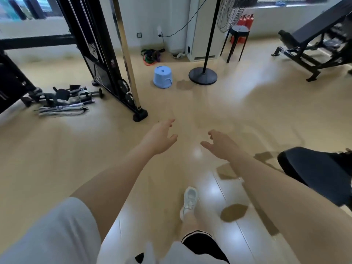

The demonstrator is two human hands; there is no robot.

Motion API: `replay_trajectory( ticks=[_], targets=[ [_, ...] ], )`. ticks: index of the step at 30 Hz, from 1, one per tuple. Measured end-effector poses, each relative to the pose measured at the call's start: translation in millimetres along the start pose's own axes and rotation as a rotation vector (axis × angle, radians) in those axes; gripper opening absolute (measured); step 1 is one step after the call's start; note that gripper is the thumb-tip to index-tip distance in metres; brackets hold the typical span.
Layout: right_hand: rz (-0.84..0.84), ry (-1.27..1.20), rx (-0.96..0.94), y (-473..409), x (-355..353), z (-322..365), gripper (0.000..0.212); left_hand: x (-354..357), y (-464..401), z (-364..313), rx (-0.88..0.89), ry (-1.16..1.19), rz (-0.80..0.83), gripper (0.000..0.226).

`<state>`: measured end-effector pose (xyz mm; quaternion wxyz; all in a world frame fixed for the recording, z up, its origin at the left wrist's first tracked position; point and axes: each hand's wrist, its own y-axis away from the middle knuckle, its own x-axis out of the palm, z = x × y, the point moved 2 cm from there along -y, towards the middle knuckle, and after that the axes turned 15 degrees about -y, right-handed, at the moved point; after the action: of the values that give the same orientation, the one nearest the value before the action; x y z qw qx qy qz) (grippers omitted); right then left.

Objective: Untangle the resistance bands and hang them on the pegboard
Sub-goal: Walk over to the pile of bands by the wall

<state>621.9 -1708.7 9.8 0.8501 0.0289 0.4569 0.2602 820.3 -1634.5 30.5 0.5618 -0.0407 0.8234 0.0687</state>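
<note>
A tangled heap of resistance bands (151, 54), green, red, purple and black, lies on the floor by the far wall, beside a white cabinet. Both my arms stretch out in front of me, well short of the heap. My left hand (159, 138) is held out with relaxed fingers and holds nothing. A little to its right, my right hand (221, 144) is likewise empty, fingers loosely spread. No pegboard shows in this view.
An upturned blue plastic stool (163, 76) stands just before the bands. A fan stand's round base (202, 75) sits to its right, a black stool (238, 41) behind. A cable machine frame (112, 73) with loose handles (66, 100) is left; a weight bench (316, 40) right.
</note>
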Motion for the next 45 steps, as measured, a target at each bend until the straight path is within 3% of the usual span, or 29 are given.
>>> replay_trajectory(
  ticks=[5,10,19,30,35,45],
  targets=[
    [-0.018,-0.033,0.027,-158.7,-58.0,-11.5,0.060,-1.8,-166.7,9.6,-0.024,0.017,0.036,0.061],
    [0.071,-0.013,0.016,-300.4,-108.8,3.1,0.060,-25.8,-307.7,34.9,-0.118,0.009,0.081,0.061],
    [0.198,0.037,-0.114,-558.2,-133.4,53.7,0.062,-45.6,-542.2,128.7,-0.273,0.038,0.070,0.061],
    [0.195,-0.105,-0.024,-858.8,-214.3,120.3,0.062,-114.2,-855.8,183.2,-0.212,0.100,0.102,0.053],
    [0.203,-0.130,-0.006,-997.5,-239.0,130.6,0.050,-125.7,-986.1,211.3,-0.206,0.143,0.099,0.057],
    [0.364,-0.082,-0.062,-1298.1,-295.7,203.6,0.050,-168.5,-1232.2,303.7,-0.447,0.269,0.065,0.056]
  ],
)
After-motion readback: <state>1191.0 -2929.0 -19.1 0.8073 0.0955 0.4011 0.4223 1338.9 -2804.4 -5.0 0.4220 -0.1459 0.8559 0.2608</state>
